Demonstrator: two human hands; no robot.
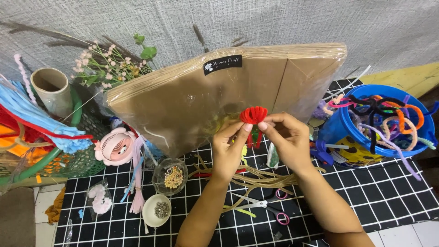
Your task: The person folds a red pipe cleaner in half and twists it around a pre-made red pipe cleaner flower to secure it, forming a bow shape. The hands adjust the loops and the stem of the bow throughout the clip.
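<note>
Two bare hands are raised together above a black cloth with a white grid (393, 192). Between them a small red flower of folded pipe cleaner (253, 114) is held. The left hand (228, 146) is closed on the flower's lower left side, thumb and forefinger pinched against it. The right hand (288, 139) is closed on its right edge in the same pinch, fingertips (263, 125) touching the red loops. A green and red stem is seen hanging just beneath the fingers.

Directly behind the fingers stands a tall stack of brown paper wrapped in clear plastic (201, 98), tilted back. Below the wrists lie tan raffia strands (256, 178) and a pair of pink-handled scissors (270, 208) — both on the cloth, apart from the hands. To the right of the right hand, a blue plastic bucket filled with mixed coloured pipe cleaners (347, 121) is set. To the left of the left hand are found a clear round dish of yellow beads (170, 176), a white bowl of small metal pieces (156, 210) and a small pink handheld fan (115, 146). Farther left — well apart from the fingers — a cardboard tube (52, 89) and a sprig of small pink artificial flowers (107, 61) are seen.
</note>
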